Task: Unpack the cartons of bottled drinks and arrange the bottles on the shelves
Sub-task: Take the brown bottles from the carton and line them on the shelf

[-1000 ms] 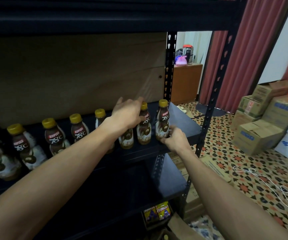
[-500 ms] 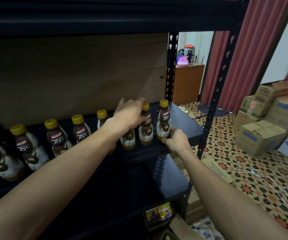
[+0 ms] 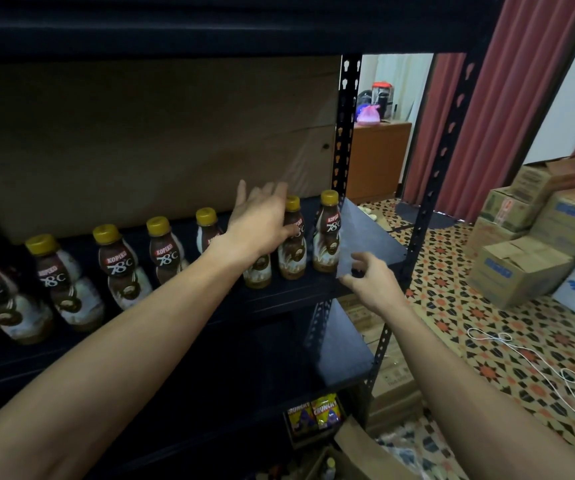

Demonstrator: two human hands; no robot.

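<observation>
A row of brown-and-white plastic coffee bottles with gold caps (image 3: 120, 265) is standing upright along the black metal shelf (image 3: 372, 237), running from the far left almost to the right end. The left hand (image 3: 262, 223) is reaching in over the right part of the row with its fingers straight and spread. Its palm is covering the top of one bottle, and its fingertips are touching the second bottle from the right (image 3: 293, 251). The rightmost bottle (image 3: 327, 233) is standing just beside that one, and neither hand is touching it. The right hand (image 3: 371, 285) is hovering at the front edge of the shelf, just right of the rightmost bottle. Its fingers are loosely curled and gripping nothing. The two hands are apart. Brown cardboard cartons (image 3: 521, 268) are sitting stacked on the patterned tiled floor (image 3: 452, 306) to the right, in front of a red curtain (image 3: 507, 98).
</observation>
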